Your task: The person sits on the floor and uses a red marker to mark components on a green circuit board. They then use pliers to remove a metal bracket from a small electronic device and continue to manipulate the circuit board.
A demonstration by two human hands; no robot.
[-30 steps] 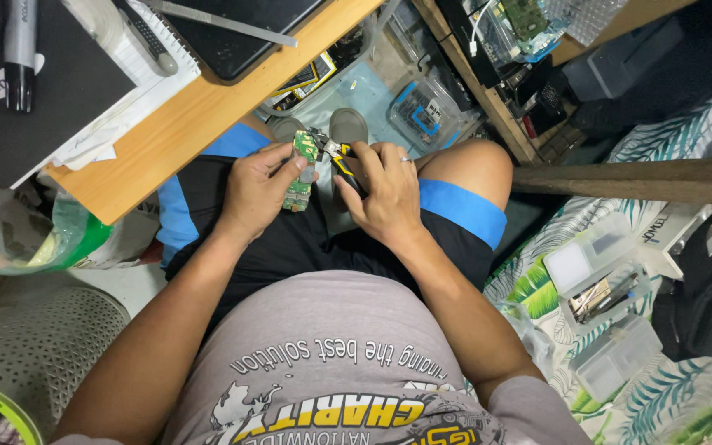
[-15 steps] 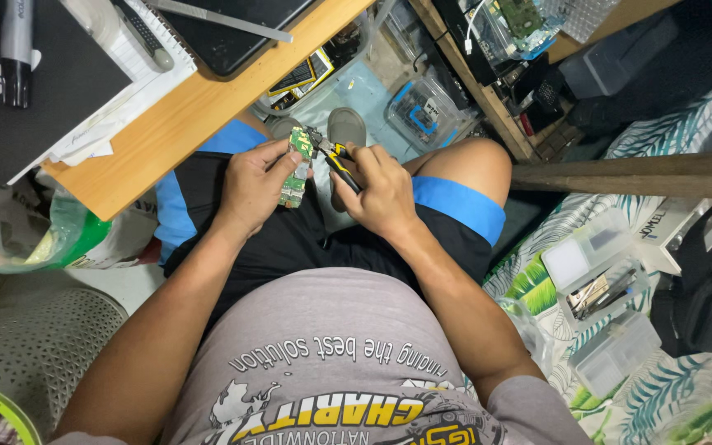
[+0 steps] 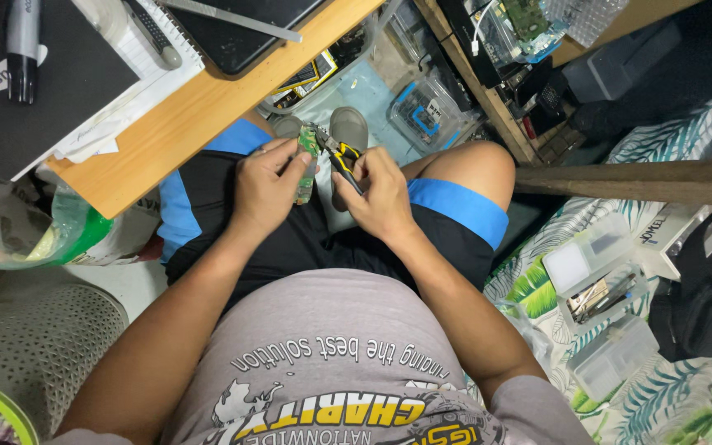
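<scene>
Green circuit board (image 3: pixel 306 165) stands upright over the lap, pinched by left hand (image 3: pixel 264 191) fingers; right hand (image 3: pixel 382 194) fingers squeeze yellow-handled pliers (image 3: pixel 335 152) whose tips touch its top.

We see a small green circuit board (image 3: pixel 306 169) that looks hard and a bit shiny. The pliers (image 3: pixel 341 156) have dark metal tips and smooth yellow and black plastic grips. The desk (image 3: pixel 208 103) is smooth, light brown wood. On it lies a black matt notebook (image 3: pixel 51 91) and white paper (image 3: pixel 138 70). The shorts (image 3: pixel 290 239) are soft black cloth with blue edges, and the shirt (image 3: pixel 331 363) is soft grey cloth. The boxes (image 3: pixel 599 276) on the leafy cloth (image 3: pixel 537 280) are clear, shiny plastic. The grey basket (image 3: pixel 39 346) looks rough, with many little holes.
</scene>
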